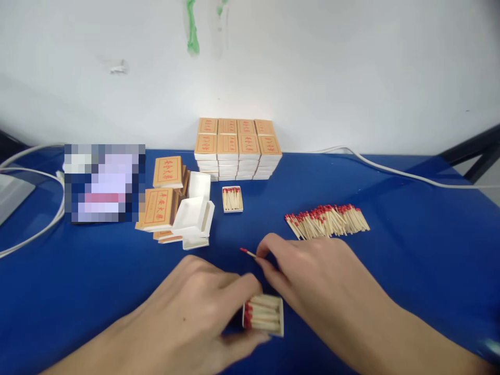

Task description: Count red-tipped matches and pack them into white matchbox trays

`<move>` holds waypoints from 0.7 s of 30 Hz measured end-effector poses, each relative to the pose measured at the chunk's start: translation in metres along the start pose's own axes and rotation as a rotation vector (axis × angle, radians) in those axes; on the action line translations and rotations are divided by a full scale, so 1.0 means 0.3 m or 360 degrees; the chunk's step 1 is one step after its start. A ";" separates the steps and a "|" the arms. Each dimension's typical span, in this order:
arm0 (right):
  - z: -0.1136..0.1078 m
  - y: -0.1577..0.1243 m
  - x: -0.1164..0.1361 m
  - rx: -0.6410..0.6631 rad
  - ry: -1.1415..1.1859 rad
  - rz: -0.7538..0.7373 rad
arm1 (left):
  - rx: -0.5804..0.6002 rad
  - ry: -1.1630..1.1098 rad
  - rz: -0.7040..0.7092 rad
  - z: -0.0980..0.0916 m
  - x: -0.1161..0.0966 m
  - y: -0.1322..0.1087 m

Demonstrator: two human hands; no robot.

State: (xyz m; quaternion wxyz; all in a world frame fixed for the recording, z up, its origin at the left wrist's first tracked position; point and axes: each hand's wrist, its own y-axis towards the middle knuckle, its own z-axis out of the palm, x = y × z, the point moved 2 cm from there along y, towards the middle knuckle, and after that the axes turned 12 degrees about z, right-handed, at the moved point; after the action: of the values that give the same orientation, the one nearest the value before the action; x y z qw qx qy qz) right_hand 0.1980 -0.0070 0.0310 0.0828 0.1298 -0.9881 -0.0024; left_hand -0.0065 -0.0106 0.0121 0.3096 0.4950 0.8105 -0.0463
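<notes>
My left hand (195,312) is closed around a small white matchbox tray (264,315) filled with red-tipped matches, low in the middle of the blue table (410,271). My right hand (312,276) hovers just above and right of the tray, its fingers pinching a single match (247,252) whose red head points left. A loose pile of matches (327,220) lies beyond my right hand.
A filled open tray (232,199) sits mid-table. Empty white trays (194,216) and orange matchbox sleeves (159,207) are heaped at left. A stack of closed matchboxes (237,148) stands against the white wall. White cables (390,169) run along the table's back and left edge.
</notes>
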 end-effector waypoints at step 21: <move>-0.074 -0.092 0.020 -0.0191 -0.0135 -0.0603 | -0.0100 -0.0073 -0.0356 -0.005 0.022 0.008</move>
State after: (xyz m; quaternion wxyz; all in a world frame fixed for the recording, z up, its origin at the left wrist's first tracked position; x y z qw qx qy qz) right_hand 0.2030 -0.0350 0.0531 0.0469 0.3081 -0.9466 -0.0823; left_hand -0.0072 -0.0036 0.0101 0.3363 0.3905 0.8544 -0.0666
